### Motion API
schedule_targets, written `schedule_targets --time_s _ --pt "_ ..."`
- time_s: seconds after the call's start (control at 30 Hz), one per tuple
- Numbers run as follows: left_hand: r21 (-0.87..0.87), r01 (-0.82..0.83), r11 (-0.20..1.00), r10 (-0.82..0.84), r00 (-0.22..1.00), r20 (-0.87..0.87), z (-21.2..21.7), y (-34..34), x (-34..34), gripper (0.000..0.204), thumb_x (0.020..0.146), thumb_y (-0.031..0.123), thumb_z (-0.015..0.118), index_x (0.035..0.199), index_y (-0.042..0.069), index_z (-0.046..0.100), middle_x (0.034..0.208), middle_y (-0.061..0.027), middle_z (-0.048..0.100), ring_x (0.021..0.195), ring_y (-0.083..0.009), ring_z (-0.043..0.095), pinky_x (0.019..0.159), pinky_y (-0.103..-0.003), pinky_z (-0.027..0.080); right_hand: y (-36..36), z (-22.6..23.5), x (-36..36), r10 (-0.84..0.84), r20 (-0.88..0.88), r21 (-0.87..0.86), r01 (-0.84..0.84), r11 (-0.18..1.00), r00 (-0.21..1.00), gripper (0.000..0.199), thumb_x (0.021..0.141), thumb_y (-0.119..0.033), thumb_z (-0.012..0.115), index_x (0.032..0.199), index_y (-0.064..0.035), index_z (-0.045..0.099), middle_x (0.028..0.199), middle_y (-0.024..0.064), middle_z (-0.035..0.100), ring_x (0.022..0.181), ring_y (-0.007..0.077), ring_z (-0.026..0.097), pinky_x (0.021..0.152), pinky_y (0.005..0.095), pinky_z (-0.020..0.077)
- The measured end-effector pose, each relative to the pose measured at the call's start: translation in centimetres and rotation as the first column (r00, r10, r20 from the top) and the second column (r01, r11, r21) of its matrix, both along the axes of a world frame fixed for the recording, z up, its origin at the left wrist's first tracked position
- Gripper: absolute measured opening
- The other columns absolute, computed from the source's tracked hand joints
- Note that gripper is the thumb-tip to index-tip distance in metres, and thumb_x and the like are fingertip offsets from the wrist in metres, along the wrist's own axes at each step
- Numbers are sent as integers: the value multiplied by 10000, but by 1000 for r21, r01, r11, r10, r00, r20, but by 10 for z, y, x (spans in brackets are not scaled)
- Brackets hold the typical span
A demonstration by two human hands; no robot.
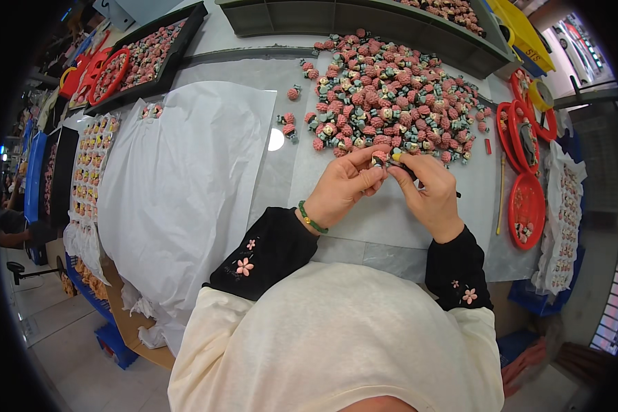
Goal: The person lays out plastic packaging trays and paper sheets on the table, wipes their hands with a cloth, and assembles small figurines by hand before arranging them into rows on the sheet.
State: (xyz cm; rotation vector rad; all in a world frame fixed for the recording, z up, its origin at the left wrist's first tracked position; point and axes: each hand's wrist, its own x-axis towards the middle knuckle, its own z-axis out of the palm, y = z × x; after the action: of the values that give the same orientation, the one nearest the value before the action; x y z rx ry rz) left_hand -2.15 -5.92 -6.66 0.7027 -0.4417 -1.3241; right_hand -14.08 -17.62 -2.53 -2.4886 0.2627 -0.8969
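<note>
While a heap of small pink figurines (391, 96) lies spread across the grey worktable (364, 226), a seated worker holds a single figurine (380, 158) just in front of the pile, pinched between the thumb and fingertips of the left hand (343, 189). The right hand (429, 196) meets it from the other side, its fingers closed around a thin dark tool (408, 170) whose tip rests at or very near the piece; whether the tip actually touches cannot be made out. Both hands hover above the table, almost touching each other. The piece looks tiny and light, moulded and stiff rather than soft, with a knobbly pink surface that should give the fingertips some purchase; its small coloured details seem the part most likely to smear or chip, so a hold on the pink body's sides, as the left hand appears to have, reads as the safe one. A green bead bracelet (312, 218) circles the left wrist above a black sleeve with pink flowers. To the worker's left lies a large crumpled white sheet (185, 178) and, beyond it, a blister tray (93, 165) filled with figurines; red round dishes (527, 206) stand to the right, and a dark compartment bin (364, 20) runs along the far edge.
</note>
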Motion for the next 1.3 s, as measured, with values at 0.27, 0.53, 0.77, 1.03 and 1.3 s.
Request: schedule_targets --time_s 0.27,0.53,0.77,1.03,1.3 --pt "-10 27 1000 -27 1000 -5 1 0 -1 465 862 134 538 1281 23 368 883 34 509 727 -45 445 638 -178 375 3 -2 -1 -21 -26 58 23 998 999 167 720 -93 678 841 -5 604 682 85 574 528 198 507 491 286 380" --pt "2 31 1000 -31 999 42 -1 0 -1 470 854 95 538 1287 28 366 912 46 500 726 -44 425 639 -180 371 2 -1 -2 -34 -54 5 35 999 998 156 722 -122 674 816 -17 608 726 90 606 602 229 575 520 303 441" --pt "16 21 1000 -22 997 80 -1 0 -1 467 846 79 542 1281 34 380 907 56 493 711 -44 414 628 -183 366 2 0 -1 -21 -36 -31 20 999 999 143 713 -111 677 794 -21 602 708 76 599 608 228 571 522 304 438" --pt "44 15 999 -19 996 87 2 0 -1 456 844 114 557 1265 38 401 873 63 479 667 -51 382 594 -188 338 6 -4 0 -47 14 -56 48 997 999 139 691 -79 684 792 -28 605 712 68 596 615 225 562 522 303 436" --pt "40 34 999 -35 999 34 0 0 -2 450 846 117 559 1263 49 403 879 57 493 692 -53 403 610 -187 357 11 -10 -1 -84 40 -41 86 995 996 151 702 -42 674 833 -13 604 719 81 584 575 201 534 503 282 415"
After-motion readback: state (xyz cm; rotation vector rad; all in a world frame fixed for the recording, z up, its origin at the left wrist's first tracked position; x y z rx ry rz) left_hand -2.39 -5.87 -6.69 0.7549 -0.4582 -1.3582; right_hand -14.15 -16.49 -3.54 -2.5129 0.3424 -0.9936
